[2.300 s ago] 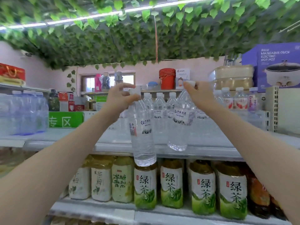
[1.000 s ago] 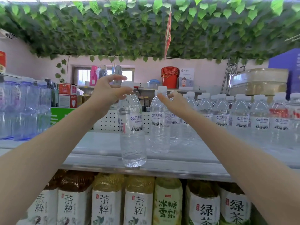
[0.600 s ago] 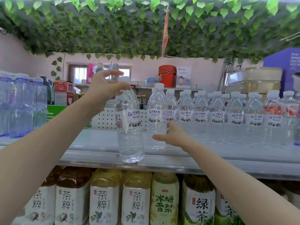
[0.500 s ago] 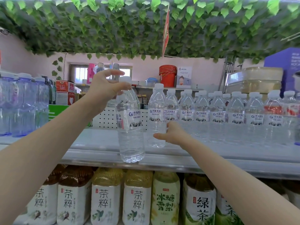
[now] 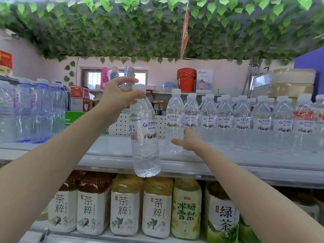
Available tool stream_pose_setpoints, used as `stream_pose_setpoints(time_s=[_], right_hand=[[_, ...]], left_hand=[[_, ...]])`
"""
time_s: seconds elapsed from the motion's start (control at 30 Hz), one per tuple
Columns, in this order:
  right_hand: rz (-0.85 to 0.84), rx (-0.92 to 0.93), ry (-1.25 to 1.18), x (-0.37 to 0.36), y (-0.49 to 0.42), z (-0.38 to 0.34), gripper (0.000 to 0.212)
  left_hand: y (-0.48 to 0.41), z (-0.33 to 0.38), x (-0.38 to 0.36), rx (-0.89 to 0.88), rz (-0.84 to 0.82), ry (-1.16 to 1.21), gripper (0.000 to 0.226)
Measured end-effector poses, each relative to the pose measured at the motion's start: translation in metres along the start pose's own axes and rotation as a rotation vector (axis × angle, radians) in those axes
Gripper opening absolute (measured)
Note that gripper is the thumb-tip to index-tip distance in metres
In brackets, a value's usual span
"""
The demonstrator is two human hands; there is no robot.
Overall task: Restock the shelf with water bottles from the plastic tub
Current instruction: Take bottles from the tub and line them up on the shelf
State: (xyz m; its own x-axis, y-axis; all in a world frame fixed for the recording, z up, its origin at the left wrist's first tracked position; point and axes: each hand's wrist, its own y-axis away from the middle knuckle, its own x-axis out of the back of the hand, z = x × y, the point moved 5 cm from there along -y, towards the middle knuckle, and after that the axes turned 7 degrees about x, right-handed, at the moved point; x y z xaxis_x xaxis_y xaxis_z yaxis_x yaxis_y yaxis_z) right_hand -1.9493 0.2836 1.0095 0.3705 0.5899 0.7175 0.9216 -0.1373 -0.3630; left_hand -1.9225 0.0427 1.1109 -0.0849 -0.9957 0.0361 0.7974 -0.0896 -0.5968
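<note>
Two water bottles in play, further stock listed below

1. Held bottle [image 5: 145, 137]: clear plastic, white cap, white label with blue print. It hangs upright in the air in front of the shelf [image 5: 122, 151], base lower than the shelf's front lip and not touching it. The left grip [image 5: 117, 95] has it by the neck just under the cap, with thumb and fingers curled round and the forefinger raised above the cap.

2. End bottle [image 5: 175, 123]: same make, standing upright on the shelf at the left end of the row. The right grip [image 5: 188, 140] is against its lower body, thumb stretched leftward across the front. The other fingers are mostly hidden, so I cannot tell whether they close round the bottle or only touch it.

3. Row of water bottles [image 5: 242, 120]: upright, packed close, running right from the end bottle to the frame edge.

4. Blue-tinted bottles [image 5: 40, 111]: upright at the far left on the same level, well apart from the row, with bare shelf between.

5. Tea bottles [image 5: 125, 204]: on the lower shelf, labels facing out, standing side by side.

6. Leaf garland [image 5: 140, 28] overhead, and a red bucket [image 5: 186, 79] on a far ledge
</note>
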Motion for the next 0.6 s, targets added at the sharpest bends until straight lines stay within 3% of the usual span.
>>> stream_pose_setpoints(time_s=[0.2,0.37,0.47,0.53,0.6], right_hand=[[0.025,0.007,-0.035,0.0,0.006,-0.002,0.082],[0.23,0.132,-0.291,0.021,0.046,-0.014,0.055],[-0.017,0.189,-0.496,0.022,0.084,-0.024,0.058],[-0.164,0.221,-0.464,0.019,0.104,-0.03,0.074],[-0.195,0.24,-0.352,0.015,0.111,-0.032,0.095]], left_hand=[[0.009,0.001,-0.001,-0.005,-0.008,0.031,0.038],[0.013,0.003,-0.007,-0.004,0.004,0.111,0.032],[0.015,0.005,-0.016,0.003,0.007,0.164,0.033],[0.017,0.008,-0.028,-0.001,-0.01,0.194,0.035],[0.018,0.012,-0.041,-0.017,-0.015,0.214,0.036]])
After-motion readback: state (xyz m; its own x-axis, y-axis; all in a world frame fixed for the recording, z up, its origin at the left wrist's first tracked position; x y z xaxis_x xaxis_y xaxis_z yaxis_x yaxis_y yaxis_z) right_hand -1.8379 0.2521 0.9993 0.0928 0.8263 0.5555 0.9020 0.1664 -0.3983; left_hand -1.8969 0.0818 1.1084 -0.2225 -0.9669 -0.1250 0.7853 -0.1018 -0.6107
